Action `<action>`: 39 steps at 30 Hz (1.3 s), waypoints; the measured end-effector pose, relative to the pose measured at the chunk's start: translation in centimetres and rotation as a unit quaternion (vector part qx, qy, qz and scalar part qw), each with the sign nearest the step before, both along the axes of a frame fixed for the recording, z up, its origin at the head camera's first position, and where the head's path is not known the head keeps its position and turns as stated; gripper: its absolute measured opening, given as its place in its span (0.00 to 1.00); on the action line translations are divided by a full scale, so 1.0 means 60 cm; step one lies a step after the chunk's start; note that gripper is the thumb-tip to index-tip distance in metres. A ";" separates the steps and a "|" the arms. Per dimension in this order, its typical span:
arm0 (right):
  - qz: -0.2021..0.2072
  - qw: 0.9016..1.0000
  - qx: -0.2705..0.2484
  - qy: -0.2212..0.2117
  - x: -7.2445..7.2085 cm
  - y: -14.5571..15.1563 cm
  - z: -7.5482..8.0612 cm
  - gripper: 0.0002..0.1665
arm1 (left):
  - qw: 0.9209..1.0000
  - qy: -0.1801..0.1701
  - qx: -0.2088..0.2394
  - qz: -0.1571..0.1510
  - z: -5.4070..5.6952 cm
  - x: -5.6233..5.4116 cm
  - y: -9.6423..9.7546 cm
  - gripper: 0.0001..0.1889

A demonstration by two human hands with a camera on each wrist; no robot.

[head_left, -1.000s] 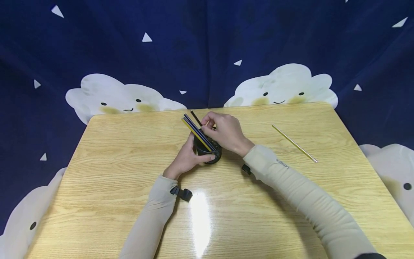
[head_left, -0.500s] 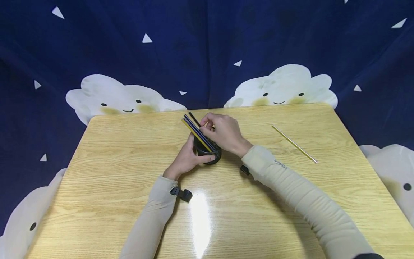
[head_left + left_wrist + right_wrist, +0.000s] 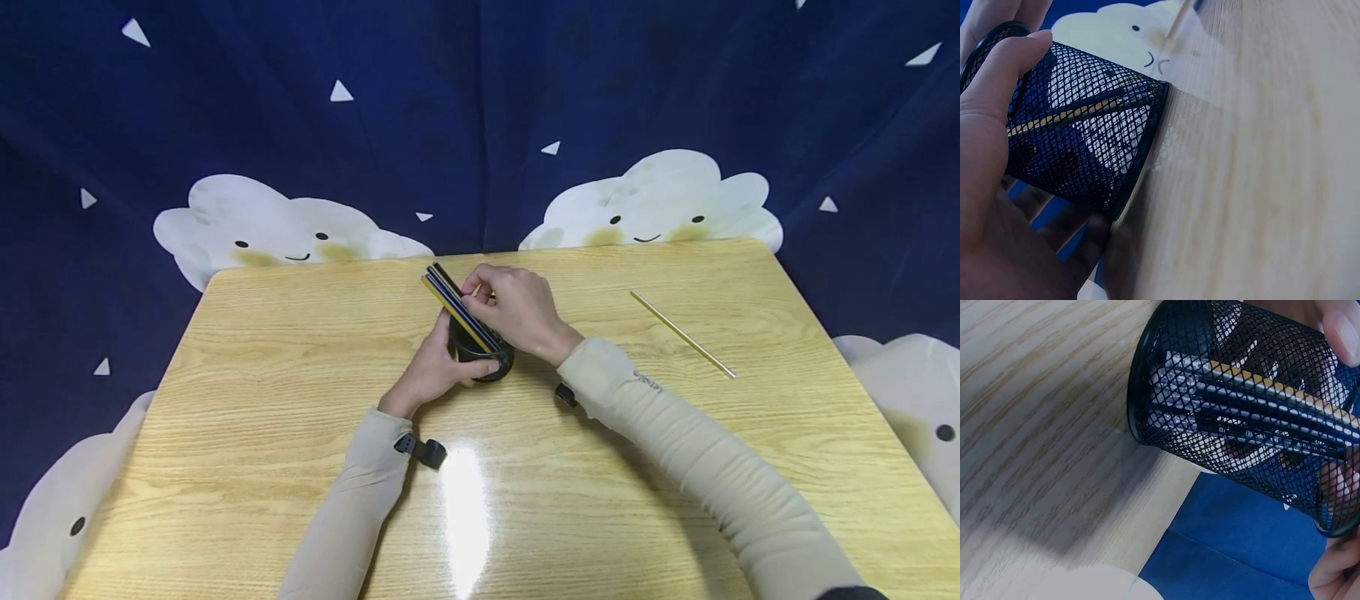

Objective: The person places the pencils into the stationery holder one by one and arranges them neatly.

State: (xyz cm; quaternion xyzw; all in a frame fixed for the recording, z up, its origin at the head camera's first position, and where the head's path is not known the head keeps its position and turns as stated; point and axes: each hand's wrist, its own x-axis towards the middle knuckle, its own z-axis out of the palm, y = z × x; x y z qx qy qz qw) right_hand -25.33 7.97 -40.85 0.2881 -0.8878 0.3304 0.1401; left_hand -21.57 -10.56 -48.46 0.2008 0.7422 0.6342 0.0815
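Observation:
My left hand [image 3: 427, 368] grips a black mesh pen holder [image 3: 1129, 134] from the left, its thumb lying along the near side. Several pencils lean out of the holder towards the back left, among them a yellow pencil [image 3: 450, 308] and dark blue ones. A black pencil [image 3: 1254, 434] with pale lettering stands inside the mesh with them. At the holder's mouth my right hand [image 3: 519, 310] pinches this black pencil between thumb and fingers. In the right wrist view, the pencils' lower ends are near the holder's base.
A single yellowish pencil [image 3: 682, 333] lies slanted on the wooden table [image 3: 262, 367], right of the right hand. Behind the table's back edge hangs a dark blue curtain [image 3: 450, 108] with cloud faces.
The right hand has shifted slightly left, and the black pencil's top has swung left until it lies close against the other pencils. The left hand and holder have stayed put.

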 end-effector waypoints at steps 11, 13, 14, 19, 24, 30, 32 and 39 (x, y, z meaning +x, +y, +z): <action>0.004 1.000 -0.006 0.008 0.003 0.006 0.000 0.04 | 1.000 0.007 0.007 -0.001 -0.001 -0.003 0.001 0.58; 0.006 1.000 -0.011 0.008 0.004 0.008 -0.001 0.04 | 1.000 0.009 0.010 -0.004 -0.001 -0.003 0.001 0.59; 0.008 1.000 -0.014 0.009 0.004 0.009 0.000 0.04 | 1.000 0.009 0.011 -0.005 -0.001 -0.003 0.002 0.58; 0.020 0.999 -0.040 0.020 0.006 0.019 0.005 0.05 | 1.000 0.004 0.009 -0.004 0.001 -0.004 0.003 0.55; 0.015 0.998 -0.064 0.011 0.012 0.039 0.015 0.05 | 1.000 -0.006 0.000 0.006 0.005 -0.004 0.004 0.52; -0.006 0.997 -0.072 0.002 0.015 0.064 0.022 0.04 | 1.000 -0.008 -0.004 0.015 0.004 -0.004 0.004 0.51; -0.011 0.997 -0.075 0.001 0.016 0.072 0.022 0.04 | 1.000 -0.008 -0.004 0.016 0.002 -0.004 0.004 0.52; -0.030 0.996 -0.080 -0.015 0.024 0.101 0.020 0.03 | 1.000 -0.015 -0.005 0.022 -0.003 0.002 0.004 0.54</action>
